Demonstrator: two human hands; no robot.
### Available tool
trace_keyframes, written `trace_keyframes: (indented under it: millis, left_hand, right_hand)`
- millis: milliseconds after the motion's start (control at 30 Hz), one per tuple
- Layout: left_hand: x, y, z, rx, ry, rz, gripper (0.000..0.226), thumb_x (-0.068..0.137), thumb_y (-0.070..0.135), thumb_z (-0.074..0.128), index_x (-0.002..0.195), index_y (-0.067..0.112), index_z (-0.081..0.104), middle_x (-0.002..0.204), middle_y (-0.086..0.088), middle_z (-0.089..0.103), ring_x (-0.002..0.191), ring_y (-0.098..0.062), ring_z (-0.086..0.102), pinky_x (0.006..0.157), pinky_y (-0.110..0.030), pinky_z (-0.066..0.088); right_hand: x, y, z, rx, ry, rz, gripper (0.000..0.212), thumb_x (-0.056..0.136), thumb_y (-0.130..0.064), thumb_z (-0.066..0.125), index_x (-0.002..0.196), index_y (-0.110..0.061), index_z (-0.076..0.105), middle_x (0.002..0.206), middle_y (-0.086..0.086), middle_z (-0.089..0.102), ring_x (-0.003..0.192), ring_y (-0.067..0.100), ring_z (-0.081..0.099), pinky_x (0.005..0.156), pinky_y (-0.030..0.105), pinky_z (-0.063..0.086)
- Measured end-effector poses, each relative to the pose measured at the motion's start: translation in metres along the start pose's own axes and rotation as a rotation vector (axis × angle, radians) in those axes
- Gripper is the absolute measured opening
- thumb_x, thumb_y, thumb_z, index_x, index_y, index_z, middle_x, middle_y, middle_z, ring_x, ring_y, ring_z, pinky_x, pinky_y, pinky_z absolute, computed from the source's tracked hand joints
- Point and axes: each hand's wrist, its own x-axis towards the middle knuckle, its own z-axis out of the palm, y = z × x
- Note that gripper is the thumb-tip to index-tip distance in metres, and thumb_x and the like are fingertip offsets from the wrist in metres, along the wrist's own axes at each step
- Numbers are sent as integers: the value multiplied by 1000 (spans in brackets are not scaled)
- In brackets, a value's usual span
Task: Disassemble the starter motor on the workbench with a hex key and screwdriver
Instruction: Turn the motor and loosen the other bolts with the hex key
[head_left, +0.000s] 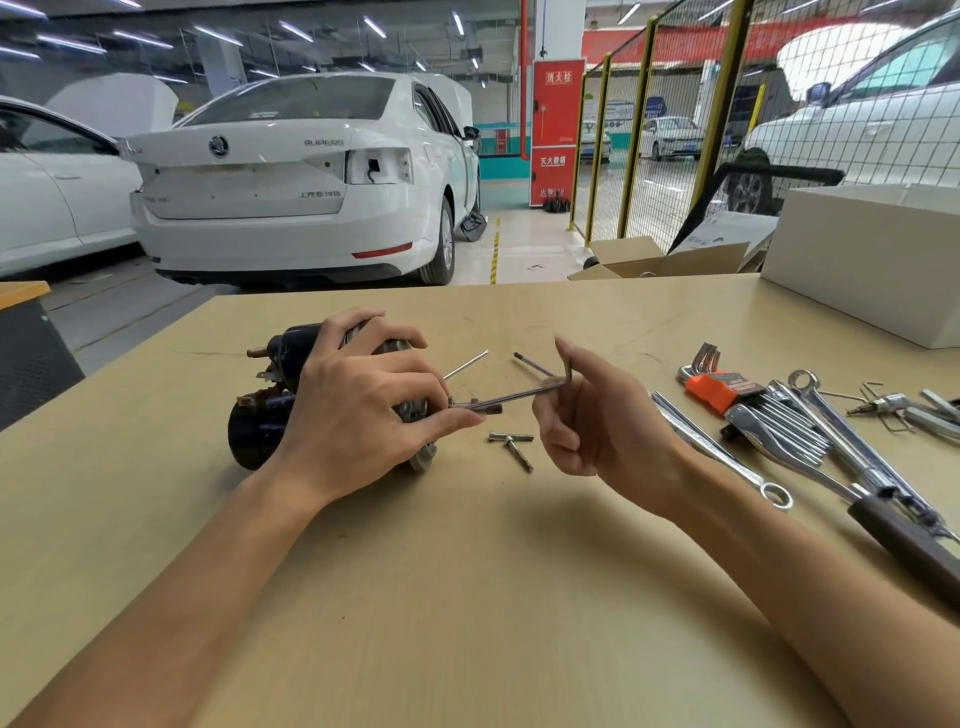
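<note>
The dark cylindrical starter motor with its grey metal end housing lies on its side on the tan wooden workbench, left of centre, under the left hand, which curls over the body and pinches with thumb and forefinger where a tool enters the housing. That tool is a slim silver L-shaped hex key; the right hand pinches its bent short arm at the fingertips, the other fingers loosely curled. The light pinch on a long lever looks like the chief risk: if the bolt is tight, the key could slip out, round the socket or jab the left fingertips beside it. The round motor could also roll if the left hand eases. Two loose silver bolts lying just beside the housing could be knocked away. Chrome spanners and an orange hex key holder lie well to the right.
</note>
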Motion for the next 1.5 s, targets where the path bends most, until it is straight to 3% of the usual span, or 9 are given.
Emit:
trace_keyframes:
  millis: [233,433,533,633,767,833,1067,1333,1500]
  left_hand:
    - [0,0,0,35,-20,-5,39,83,59,63,66,25,74,78,15,71,99,-18,64,102,-46,38]
    - [0,0,0,30,-18,7,43,85,60,61,66,25,76,78,16,72,99,-17,64,103,-44,36]
    - [0,0,0,20,-18,4,45,85,61,59,66,24,76,79,15,72,99,-16,63,103,-43,35]
    - [1,1,0,20,-8,4,45,84,60,61,65,23,75,78,15,72,98,-16,64,102,-43,36]
    - [1,0,0,26,-10,4,42,82,60,64,64,24,75,78,15,72,98,-17,64,102,-44,36]
    - [1,0,-1,28,-11,6,40,81,60,65,64,25,75,78,15,72,98,-18,64,102,-44,37]
    - [1,0,-1,19,4,9,43,82,59,64,63,22,75,77,14,72,97,-18,65,102,-43,36]
    - [0,0,-1,21,-8,9,40,80,58,66,63,23,74,76,13,72,98,-20,65,101,-45,38]
    - [0,0,-2,33,-40,-4,40,82,58,64,66,23,76,77,13,72,100,-21,65,101,-48,38]
  right_hand:
    - [1,3,-2,-8,21,-135,31,78,-27,41,63,-10,63,52,3,43,40,17,37,39,19,30]
    - [2,7,0,-169,142,-264,38,88,5,32,73,-7,65,57,8,51,41,20,43,40,22,31]
    - [4,9,1,-184,185,-248,38,96,2,33,87,-12,67,57,3,53,41,18,44,40,22,31]
    - [4,10,2,-191,246,-157,30,105,-15,35,95,-10,63,54,-1,53,40,17,44,38,22,31]
    - [3,6,2,-99,177,8,62,103,-54,32,65,-12,58,50,0,44,40,15,40,38,19,29]
    - [3,6,3,-66,117,8,67,100,-60,33,55,-15,54,48,-1,39,39,14,37,38,19,28]
    - [6,3,3,229,70,39,72,105,-45,25,51,-11,57,49,0,33,38,12,30,34,19,23]
    - [-2,-2,4,176,-26,35,55,94,-48,44,54,-11,56,53,0,32,41,14,31,38,21,22]
    - [0,1,5,74,12,-75,34,78,-36,50,54,-15,61,56,1,37,41,15,32,39,22,24]
